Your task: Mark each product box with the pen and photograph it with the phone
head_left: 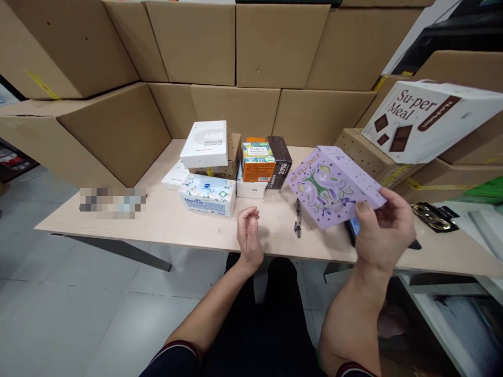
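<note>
In my right hand [383, 228] is a purple tea box [328, 186] printed "FIND TEA" with a green and violet plant design. I grip its lower right edge between thumb and fingers, and the box is tilted above the table. My left hand [250, 238] rests near the table's front edge, loosely curled with a gap by the thumb and nothing visible in it. Just beyond it lies a white tissue pack [208, 196] with blue print. A pen [297, 220] lies between my hands. Partly hidden under the tea box and right hand is a dark phone-like object [352, 230].
A white power bank box [204, 144] tops a stack behind the tissues. Beside it are an orange box [258, 162] and a dark brown box [280, 162]. A white "Su-per Meal" box [428, 120] sits on cartons at right. Cardboard boxes [236, 112] wall the table's back.
</note>
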